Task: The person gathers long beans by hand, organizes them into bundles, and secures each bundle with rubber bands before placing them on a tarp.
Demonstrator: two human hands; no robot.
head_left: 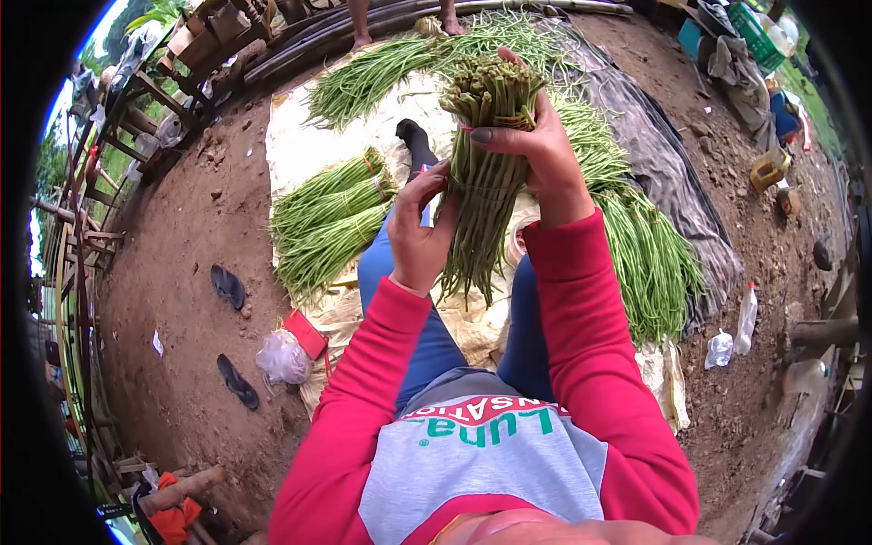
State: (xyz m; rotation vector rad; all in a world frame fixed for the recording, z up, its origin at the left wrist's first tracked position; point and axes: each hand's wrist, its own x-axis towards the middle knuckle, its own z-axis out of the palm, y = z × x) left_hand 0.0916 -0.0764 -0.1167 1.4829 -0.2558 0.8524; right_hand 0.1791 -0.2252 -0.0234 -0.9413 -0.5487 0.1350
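Observation:
A thick bundle of long string beans is held up in front of me, its cut stem ends at the top and the thin tips hanging down. Rubber bands circle it near the top. My right hand wraps round the upper part from the right, thumb across the front. Against the bundle's left side, my left hand is curled with its fingers closed on the edge. Tied bundles of green string beans lie on the sheet to the left, and more loose string beans spread out on the right.
A pale sheet and a dark tarp cover the dirt ground. Black slippers and a plastic bag lie left. Plastic bottles and a yellow jug are right. Another person's feet stand at the back.

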